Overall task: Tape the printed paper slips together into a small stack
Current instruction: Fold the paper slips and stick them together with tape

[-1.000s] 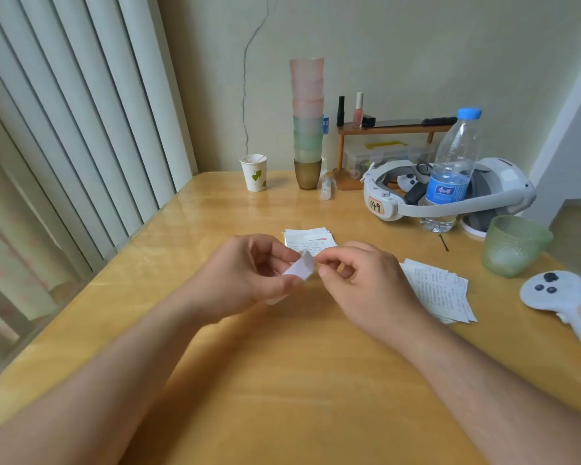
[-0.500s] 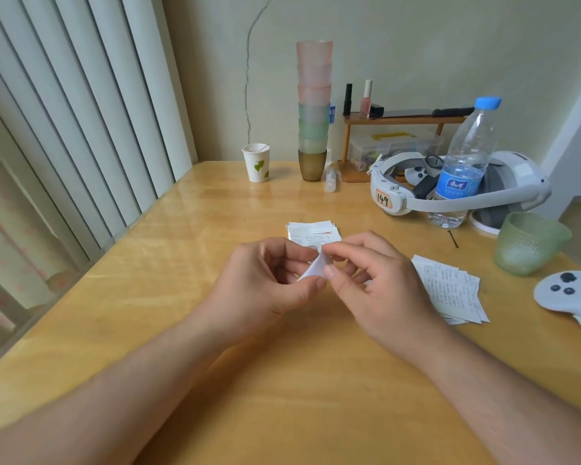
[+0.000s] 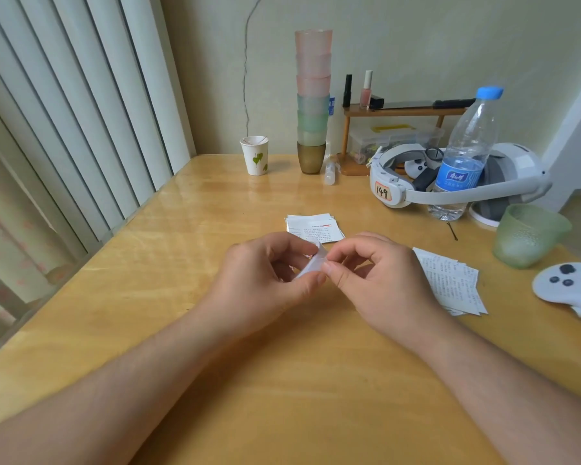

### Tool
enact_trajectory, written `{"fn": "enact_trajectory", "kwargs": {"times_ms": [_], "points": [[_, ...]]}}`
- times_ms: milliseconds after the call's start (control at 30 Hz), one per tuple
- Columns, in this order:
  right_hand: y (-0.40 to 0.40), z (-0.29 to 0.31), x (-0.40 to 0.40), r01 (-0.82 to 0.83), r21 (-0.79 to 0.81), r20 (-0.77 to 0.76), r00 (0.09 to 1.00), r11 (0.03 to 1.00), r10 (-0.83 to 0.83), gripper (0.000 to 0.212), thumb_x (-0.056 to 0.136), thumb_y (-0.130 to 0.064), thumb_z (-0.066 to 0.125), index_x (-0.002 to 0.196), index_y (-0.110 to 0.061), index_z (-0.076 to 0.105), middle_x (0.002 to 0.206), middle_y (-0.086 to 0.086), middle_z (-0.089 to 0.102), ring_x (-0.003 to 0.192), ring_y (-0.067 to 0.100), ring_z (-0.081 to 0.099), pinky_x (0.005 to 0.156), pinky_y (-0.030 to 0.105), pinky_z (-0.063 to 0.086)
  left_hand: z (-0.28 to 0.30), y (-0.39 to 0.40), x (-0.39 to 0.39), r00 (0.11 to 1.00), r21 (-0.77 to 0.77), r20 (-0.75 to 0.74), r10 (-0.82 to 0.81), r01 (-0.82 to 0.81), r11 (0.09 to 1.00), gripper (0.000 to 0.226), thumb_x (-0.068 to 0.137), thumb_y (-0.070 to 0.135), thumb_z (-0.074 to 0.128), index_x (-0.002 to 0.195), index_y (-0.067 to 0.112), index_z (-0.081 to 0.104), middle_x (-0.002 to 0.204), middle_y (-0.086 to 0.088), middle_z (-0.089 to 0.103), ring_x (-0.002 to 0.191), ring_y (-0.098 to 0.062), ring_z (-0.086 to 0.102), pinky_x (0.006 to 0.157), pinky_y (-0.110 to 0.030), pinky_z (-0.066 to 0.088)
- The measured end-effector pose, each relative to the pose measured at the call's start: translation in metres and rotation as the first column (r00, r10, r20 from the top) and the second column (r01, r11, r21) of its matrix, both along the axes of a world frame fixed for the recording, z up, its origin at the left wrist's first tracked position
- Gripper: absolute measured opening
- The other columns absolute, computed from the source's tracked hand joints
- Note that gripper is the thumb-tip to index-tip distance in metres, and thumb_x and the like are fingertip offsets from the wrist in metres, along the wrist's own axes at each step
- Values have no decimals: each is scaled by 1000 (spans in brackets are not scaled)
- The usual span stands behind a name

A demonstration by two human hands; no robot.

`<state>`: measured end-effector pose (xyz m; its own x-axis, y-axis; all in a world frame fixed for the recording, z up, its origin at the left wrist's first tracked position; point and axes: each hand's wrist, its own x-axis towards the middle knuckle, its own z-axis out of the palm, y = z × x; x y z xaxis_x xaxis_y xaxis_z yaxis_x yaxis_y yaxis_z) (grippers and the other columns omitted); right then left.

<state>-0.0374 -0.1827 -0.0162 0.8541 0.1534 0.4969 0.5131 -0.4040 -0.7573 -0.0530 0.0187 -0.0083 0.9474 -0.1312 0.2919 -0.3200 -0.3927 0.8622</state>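
My left hand [image 3: 269, 273] and my right hand [image 3: 379, 276] meet above the middle of the wooden table [image 3: 215, 380]. Both pinch a small whitish, translucent strip [image 3: 312, 263] between thumb and fingers; I cannot tell whether it is tape or paper. Just behind the hands lies a small neat stack of printed paper slips [image 3: 316, 226]. A looser, fanned pile of printed slips [image 3: 450, 280] lies to the right of my right hand. No tape roll shows.
A green textured cup [image 3: 527, 236], a white controller [image 3: 571, 283], a water bottle [image 3: 463, 156] and a white headset [image 3: 450, 182] crowd the right side. A stack of coloured cups [image 3: 312, 102], a paper cup [image 3: 255, 156] and a small shelf [image 3: 399, 112] stand at the back.
Both hands stay together on the strip; the fingers shifted slightly along it. The camera moved closer and tilted, so the scene shifted in view.
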Motion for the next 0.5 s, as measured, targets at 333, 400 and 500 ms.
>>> {"fn": "enact_trajectory", "kwargs": {"times_ms": [333,400,500], "points": [[-1,10,-8,65,-120,262,965,991,-32,13,82,-15,84,81,-25,77,75,-15,67,71,13,64,65,24,50,0,1,-3,988,242,154,-30,-9,970,18,99,41,67,117,44,63,72,10,69,62,-17,58,60,-24,48],[0,9,-9,110,-103,252,964,989,-81,12,82,-20,86,86,-28,77,73,-16,68,69,11,63,64,22,49,0,-1,-3,982,242,187,2,-48,969,13,98,41,67,111,43,64,68,12,66,59,-16,57,59,-26,49],[1,10,-11,126,-110,123,986,986,-112,38,83,-28,84,118,-36,69,76,-20,70,70,7,64,68,21,51,-1,-3,-3,980,251,199,12,-63,966,3,99,40,66,98,38,65,64,14,62,54,-14,51,57,-30,46]]}}
